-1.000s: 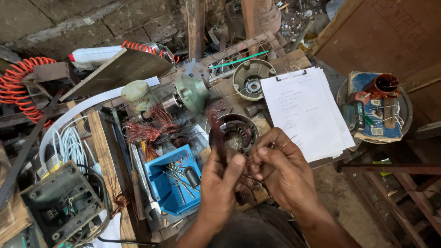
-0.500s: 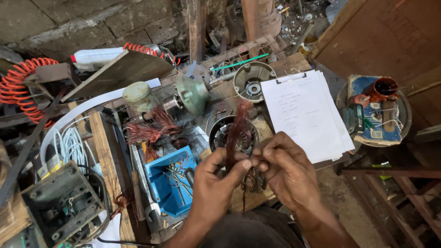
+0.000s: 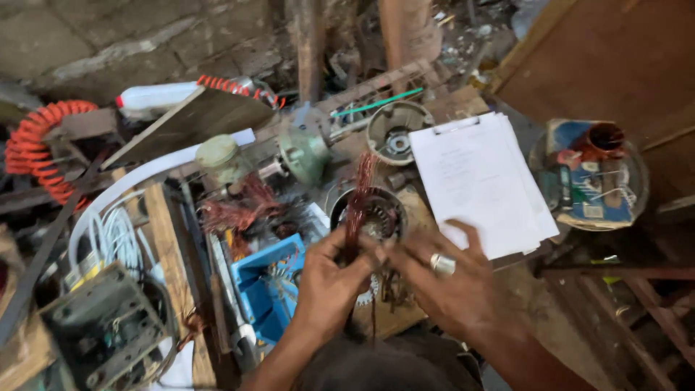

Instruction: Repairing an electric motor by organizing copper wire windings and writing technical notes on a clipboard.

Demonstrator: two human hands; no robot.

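Copper winding strands stand pinched in the left hand, its grip closed; the right hand (ringed, fingers loose) touches them over the stator mid-tabletop. Sharp tugging could snap strands; clipboard lies beyond.

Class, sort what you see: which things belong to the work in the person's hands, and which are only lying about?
In hand:
left hand
right hand
copper wire bundle
motor stator

Lying about:
clipboard with paper
blue tray
orange coiled hose
green motor housing
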